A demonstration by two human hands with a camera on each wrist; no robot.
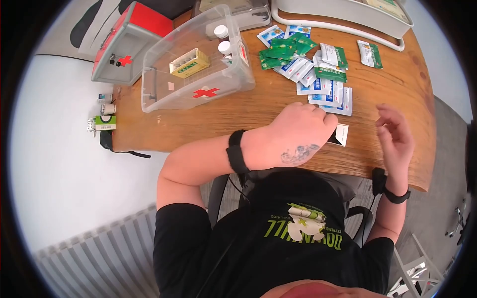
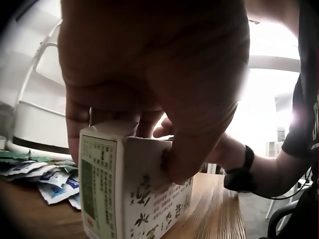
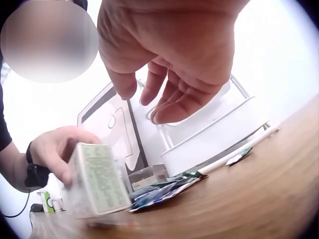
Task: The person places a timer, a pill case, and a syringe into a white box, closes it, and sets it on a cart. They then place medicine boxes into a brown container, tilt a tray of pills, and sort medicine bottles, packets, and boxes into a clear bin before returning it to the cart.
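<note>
My left hand grips a white carton with a green printed side panel, thumb on one broad face. In the head view, that hand hides most of the carton. The right wrist view shows the carton upright but slightly tilted, held from the side by the left hand. To the right of it, my right hand hangs above the table with loosely bent fingers and holds nothing. Green and white sachets lie just beyond the left hand.
A clear bin with a red cross holds bottles and a yellow box. Left of it stands a red-lidded case. A white rack stands at the back. Small containers sit at the left edge; two sachets lie apart at right.
</note>
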